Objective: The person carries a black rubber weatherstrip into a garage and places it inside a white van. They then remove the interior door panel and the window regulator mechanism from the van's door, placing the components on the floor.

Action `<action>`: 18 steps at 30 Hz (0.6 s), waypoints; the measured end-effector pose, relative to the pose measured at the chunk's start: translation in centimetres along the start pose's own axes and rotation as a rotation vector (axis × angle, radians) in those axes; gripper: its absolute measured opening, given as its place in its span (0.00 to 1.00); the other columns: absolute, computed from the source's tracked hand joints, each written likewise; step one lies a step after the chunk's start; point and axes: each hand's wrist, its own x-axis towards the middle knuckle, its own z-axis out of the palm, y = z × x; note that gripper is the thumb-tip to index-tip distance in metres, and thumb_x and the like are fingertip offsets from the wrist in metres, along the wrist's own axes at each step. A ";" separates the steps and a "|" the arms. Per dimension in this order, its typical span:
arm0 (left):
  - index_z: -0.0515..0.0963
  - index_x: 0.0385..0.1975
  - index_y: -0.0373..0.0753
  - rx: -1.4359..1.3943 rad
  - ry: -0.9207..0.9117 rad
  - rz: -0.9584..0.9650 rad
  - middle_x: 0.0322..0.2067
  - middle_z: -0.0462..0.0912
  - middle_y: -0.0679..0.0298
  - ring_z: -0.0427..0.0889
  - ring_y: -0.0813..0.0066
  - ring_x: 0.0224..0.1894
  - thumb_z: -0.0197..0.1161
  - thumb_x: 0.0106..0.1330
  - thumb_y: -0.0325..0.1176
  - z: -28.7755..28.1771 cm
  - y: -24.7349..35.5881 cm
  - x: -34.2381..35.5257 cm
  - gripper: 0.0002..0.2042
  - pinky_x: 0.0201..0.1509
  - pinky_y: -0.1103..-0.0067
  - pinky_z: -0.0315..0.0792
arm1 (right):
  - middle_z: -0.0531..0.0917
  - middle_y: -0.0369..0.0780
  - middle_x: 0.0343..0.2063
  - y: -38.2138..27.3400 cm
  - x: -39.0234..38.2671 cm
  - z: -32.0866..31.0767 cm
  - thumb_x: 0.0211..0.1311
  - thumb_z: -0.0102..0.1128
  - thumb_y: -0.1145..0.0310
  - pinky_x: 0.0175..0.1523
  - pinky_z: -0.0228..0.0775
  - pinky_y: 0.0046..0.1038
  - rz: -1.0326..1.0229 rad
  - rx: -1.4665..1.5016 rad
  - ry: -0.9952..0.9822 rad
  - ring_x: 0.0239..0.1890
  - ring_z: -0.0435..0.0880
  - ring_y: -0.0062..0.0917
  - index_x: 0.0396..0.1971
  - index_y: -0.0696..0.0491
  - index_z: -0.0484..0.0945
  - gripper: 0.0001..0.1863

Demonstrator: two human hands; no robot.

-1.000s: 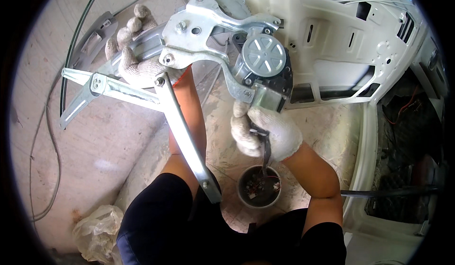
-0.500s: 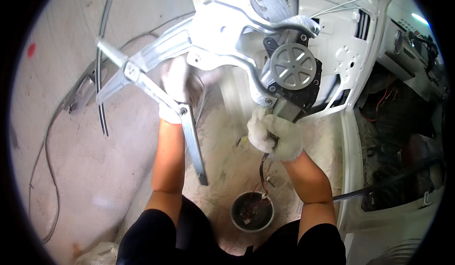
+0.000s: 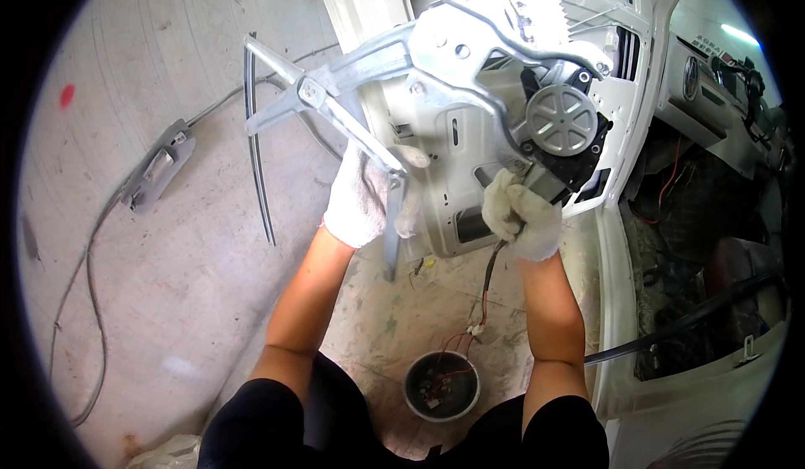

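Note:
A metal window regulator (image 3: 453,46) is held up in front of me, with crossed arms, a toothed sector and a black motor with a silver round spoked cover (image 3: 562,120). My left hand (image 3: 360,196), in a white knit glove, closes round the lower metal arm near its pivot; thumb and fingers show on the far side. In a matching glove, my right hand (image 3: 524,216) is curled round the motor's lower end. Wires (image 3: 488,280) hang from beneath it to a white connector (image 3: 475,330), and red wires run into a small bowl (image 3: 408,385).
Behind the regulator stands a white car door shell (image 3: 444,217) with cut-outs. At right is the vehicle body's open doorway (image 3: 616,318). On the floor at left lie a dark curved strip (image 3: 257,150), a cable (image 3: 90,276) and a grey metal bracket (image 3: 158,167).
The regulator has moved right, its crossed arms rising slightly. My left hand has shifted right with it and now shows clearly around the lower arm. My right hand has moved right and slightly up.

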 end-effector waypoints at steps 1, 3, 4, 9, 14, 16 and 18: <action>0.72 0.49 0.29 0.044 -0.145 0.000 0.14 0.74 0.55 0.70 0.63 0.09 0.33 0.66 0.72 -0.1 0.2 -0.2 0.44 0.14 0.70 0.69 | 0.61 0.33 0.12 -0.1 0.1 -0.5 0.69 0.52 0.58 0.15 0.46 0.20 0.008 0.043 -0.016 0.10 0.54 0.15 0.22 0.53 0.65 0.18; 0.71 0.50 0.30 0.216 0.065 -0.008 0.16 0.76 0.55 0.72 0.66 0.12 0.42 0.68 0.66 1.6 0.3 -0.6 0.37 0.16 0.73 0.70 | 0.60 0.33 0.12 0.2 0.3 -1.7 0.69 0.52 0.58 0.16 0.49 0.20 -0.013 0.136 -0.023 0.10 0.53 0.16 0.22 0.53 0.65 0.18; 0.71 0.51 0.30 0.302 0.171 -0.012 0.17 0.77 0.55 0.73 0.68 0.13 0.47 0.69 0.63 2.2 0.2 -1.0 0.34 0.17 0.74 0.70 | 0.60 0.33 0.12 0.1 0.4 -2.1 0.68 0.52 0.58 0.16 0.48 0.20 -0.042 0.163 -0.035 0.10 0.54 0.16 0.22 0.53 0.65 0.18; 0.72 0.50 0.38 1.726 0.329 0.474 0.23 0.81 0.58 0.84 0.64 0.23 0.67 0.60 0.32 2.4 1.7 -2.9 0.19 0.29 0.73 0.77 | 0.60 0.32 0.11 -1.1 0.9 -4.5 0.68 0.52 0.59 0.16 0.46 0.21 -0.163 0.293 -0.078 0.10 0.55 0.16 0.23 0.52 0.65 0.16; 0.76 0.42 0.41 2.137 0.218 0.667 0.24 0.81 0.58 0.82 0.57 0.22 0.67 0.61 0.40 5.0 3.9 -1.6 0.14 0.25 0.68 0.76 | 0.63 0.30 0.16 -2.1 0.7 -6.5 0.67 0.54 0.60 0.16 0.48 0.19 -0.340 0.364 -0.040 0.11 0.56 0.14 0.24 0.50 0.64 0.15; 0.77 0.40 0.42 2.206 0.183 0.747 0.23 0.80 0.59 0.81 0.58 0.21 0.66 0.63 0.41 6.8 4.1 -0.1 0.13 0.24 0.69 0.75 | 0.61 0.30 0.16 -2.6 1.1 -7.6 0.67 0.56 0.62 0.16 0.48 0.18 -0.411 0.441 -0.087 0.12 0.55 0.14 0.23 0.49 0.63 0.15; 0.75 0.41 0.43 2.222 0.154 0.853 0.20 0.78 0.60 0.80 0.60 0.19 0.63 0.65 0.44 8.3 3.7 2.0 0.13 0.22 0.69 0.74 | 0.60 0.29 0.16 -2.8 1.2 -9.0 0.67 0.56 0.63 0.16 0.47 0.18 -0.475 0.511 -0.101 0.13 0.55 0.14 0.23 0.49 0.64 0.15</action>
